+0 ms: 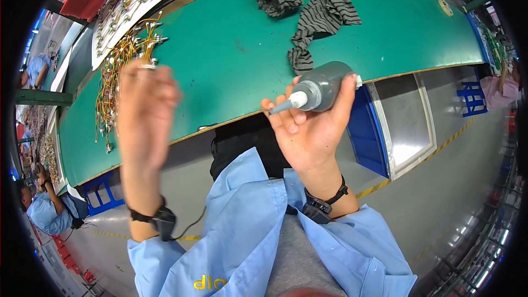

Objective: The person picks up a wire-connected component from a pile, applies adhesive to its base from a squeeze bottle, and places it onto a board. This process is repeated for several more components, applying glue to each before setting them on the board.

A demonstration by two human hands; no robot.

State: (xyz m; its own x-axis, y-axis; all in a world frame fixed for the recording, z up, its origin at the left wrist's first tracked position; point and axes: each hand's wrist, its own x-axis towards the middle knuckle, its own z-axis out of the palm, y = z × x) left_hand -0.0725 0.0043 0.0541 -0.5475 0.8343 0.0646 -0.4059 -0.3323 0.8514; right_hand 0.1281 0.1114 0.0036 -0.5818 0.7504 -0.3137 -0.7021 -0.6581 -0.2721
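Blue shirt (234,203) fabric sits closest, with black wristbands (164,220) on both wrists. Both hands are well apart. Palm upward, the right hand (311,137) is wrapped around a grey bottle (334,80), tilted at the near edge of the tabletop (225,71), its nozzle (283,105) aimed left. Raised and blurred, the left hand (147,99) hides part of the wires (108,93); whether its fingers pinch anything, I cannot tell. Striped cloths (330,14) lie beyond the bottle, a pale roll (449,12) far right.
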